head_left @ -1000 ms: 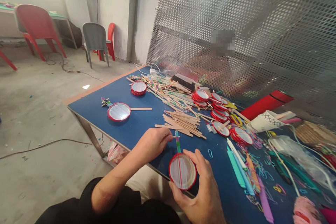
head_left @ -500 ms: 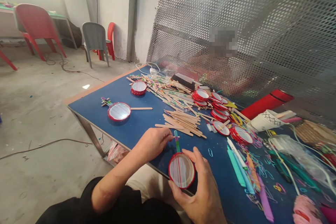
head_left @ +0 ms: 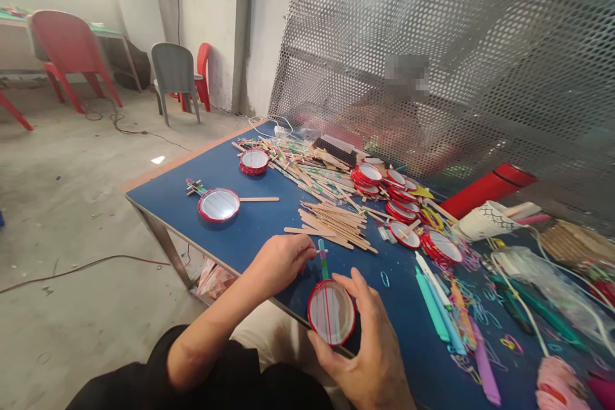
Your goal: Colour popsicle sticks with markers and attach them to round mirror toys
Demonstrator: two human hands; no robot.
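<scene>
Disc (head_left: 340, 315) lies on the near side of the stick pile (head_left: 336, 223), clamped between the right hand's (head_left: 375, 346) thumb and fingers, painted neck (head_left: 323, 265) pointing pileward, crosspiece (head_left: 325, 251) pinched in the left hand (head_left: 284, 262), nearer the pile

Single head-worn view, facing forward and apparently somewhat downward, fairly close over the hands (head_left: 368, 339).

No readable text, label, brand, number or sign on anything in view.
</scene>
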